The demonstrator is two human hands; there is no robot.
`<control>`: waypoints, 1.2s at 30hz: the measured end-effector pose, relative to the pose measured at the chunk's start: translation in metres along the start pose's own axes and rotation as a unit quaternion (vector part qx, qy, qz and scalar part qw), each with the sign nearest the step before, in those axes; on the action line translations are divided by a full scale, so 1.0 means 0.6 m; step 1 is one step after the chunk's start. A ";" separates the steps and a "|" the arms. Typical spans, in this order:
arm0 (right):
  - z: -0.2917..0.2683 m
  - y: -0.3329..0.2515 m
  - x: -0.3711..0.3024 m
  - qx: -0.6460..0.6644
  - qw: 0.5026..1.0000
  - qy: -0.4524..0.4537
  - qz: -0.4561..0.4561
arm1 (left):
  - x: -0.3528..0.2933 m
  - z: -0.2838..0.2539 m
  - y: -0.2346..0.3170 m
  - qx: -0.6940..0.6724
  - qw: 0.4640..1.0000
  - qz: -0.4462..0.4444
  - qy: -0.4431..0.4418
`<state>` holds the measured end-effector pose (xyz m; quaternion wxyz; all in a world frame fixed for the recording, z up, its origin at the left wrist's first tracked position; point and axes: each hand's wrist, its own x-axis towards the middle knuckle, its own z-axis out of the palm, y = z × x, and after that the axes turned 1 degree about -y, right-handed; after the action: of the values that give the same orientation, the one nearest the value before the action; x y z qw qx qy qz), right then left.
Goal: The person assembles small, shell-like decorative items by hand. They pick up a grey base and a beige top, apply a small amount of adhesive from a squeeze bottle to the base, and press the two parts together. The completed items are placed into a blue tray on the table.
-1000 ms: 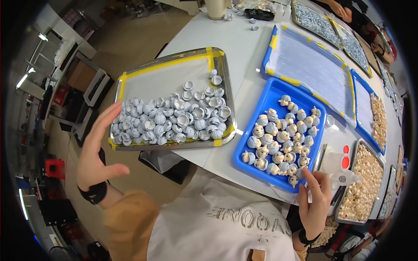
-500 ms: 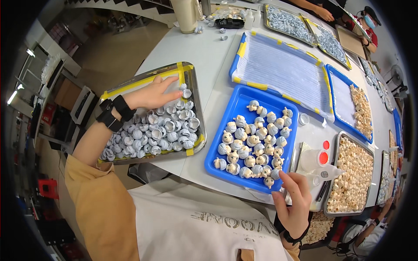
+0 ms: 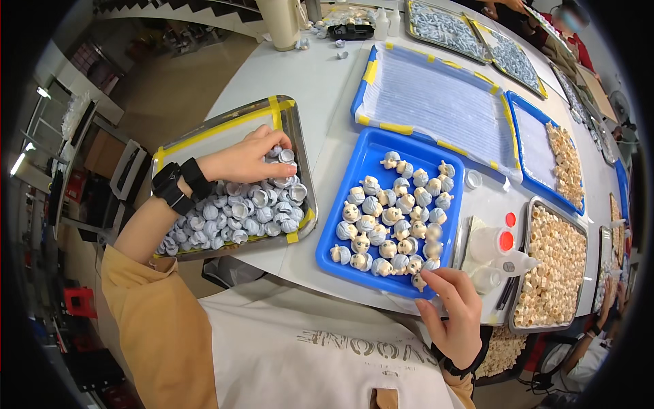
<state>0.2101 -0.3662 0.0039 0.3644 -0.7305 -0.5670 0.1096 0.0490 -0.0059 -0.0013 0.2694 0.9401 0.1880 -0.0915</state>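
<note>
My left hand [image 3: 251, 158] reaches into a metal tray [image 3: 308, 198] edged with yellow tape. Its thumb and curled fingers close round a pale blue hollow shell [image 3: 286, 156] at the heap's far right corner. Many similar cup-shaped shells [image 3: 235, 210] lie piled beneath and beside the hand. To the right, a blue plastic tray [image 3: 349, 178] holds small doll heads [image 3: 392, 216] with pale blue hair and cream faces. My right hand [image 3: 455, 310] is at that tray's near right corner, thumb and forefinger apart. The fingertips are beside the nearest doll head [image 3: 419, 281]; contact is unclear.
A paper-lined blue tray [image 3: 436, 102] lies beyond. White bottles [image 3: 487, 244] and a metal tray of cream pieces [image 3: 550, 273] stand at the right. A cream container [image 3: 278, 24] and a black holder [image 3: 351, 31] are far back. Other people work at the far right.
My left hand has gone from stretched fingers above the heap to fingers curled round a shell. My right hand has shifted slightly left, nearer the doll head. The view has moved a little.
</note>
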 end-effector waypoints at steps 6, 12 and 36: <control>0.001 0.001 0.000 0.001 1.000 0.001 0.003 | 0.001 -0.004 0.018 0.007 0.999 -0.029 -0.012; 0.001 0.003 -0.001 -0.001 1.000 0.000 -0.001 | 0.007 0.004 0.020 -0.007 1.000 0.002 0.024; 0.004 0.010 -0.003 -0.004 0.999 0.027 -0.029 | 0.019 0.010 0.048 0.051 0.994 0.041 0.082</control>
<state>0.2125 -0.3672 -0.0022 0.3795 -0.7180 -0.5785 0.0767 0.0708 -0.0282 0.0038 0.2082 0.9639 0.1658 -0.0122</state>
